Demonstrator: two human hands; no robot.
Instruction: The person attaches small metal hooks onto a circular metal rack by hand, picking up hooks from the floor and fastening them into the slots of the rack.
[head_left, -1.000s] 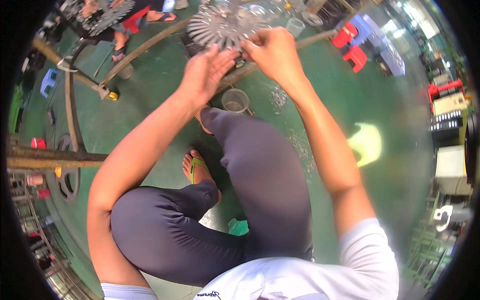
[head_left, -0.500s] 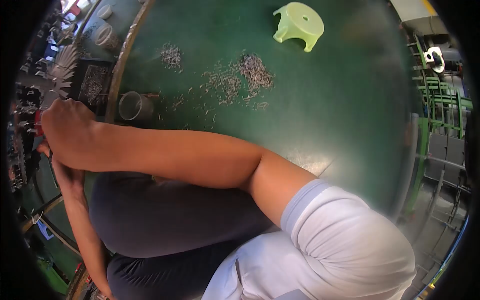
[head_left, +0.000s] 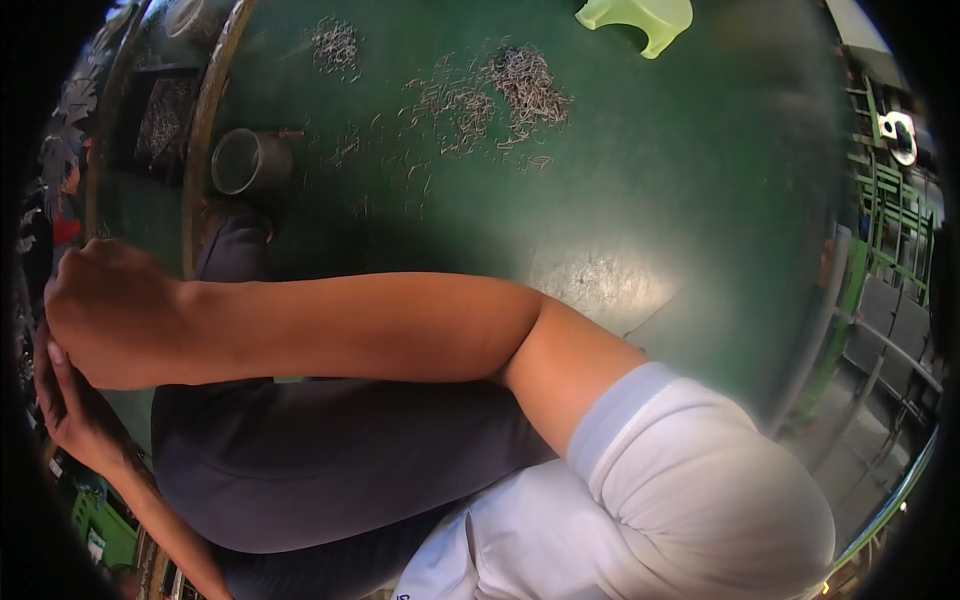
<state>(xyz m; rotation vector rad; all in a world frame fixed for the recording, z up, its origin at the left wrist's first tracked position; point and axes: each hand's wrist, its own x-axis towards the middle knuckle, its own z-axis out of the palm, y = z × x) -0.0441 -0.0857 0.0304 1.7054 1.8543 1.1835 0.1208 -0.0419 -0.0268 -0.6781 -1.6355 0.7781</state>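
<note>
My right hand (head_left: 120,315) is at the far left of the view, its back towards me and its fingers curled closed. Whatever lies inside its grip is hidden. Just below it, touching or nearly touching, is my left hand (head_left: 75,415), with thumb and fingers drawn close together and pointing up at the right hand. Its fingertips are partly covered, so I cannot make out what they pinch. Beyond the hands, a dark blurred row of metal pieces (head_left: 75,110) and a small red part (head_left: 66,228) show at the left edge.
Small metal pieces (head_left: 530,90) lie in piles on the green floor (head_left: 690,200). A clear plastic tub (head_left: 240,162) stands by a wooden rail (head_left: 205,120); a dark tray (head_left: 160,125) is behind it. A light green stool (head_left: 655,20) is at the top, and green metal racks (head_left: 885,215) at right.
Both hands have moved down and slightly left in the view, and more of the left hand shows. The floor, tub and stool have shifted upward as my head moved.
</note>
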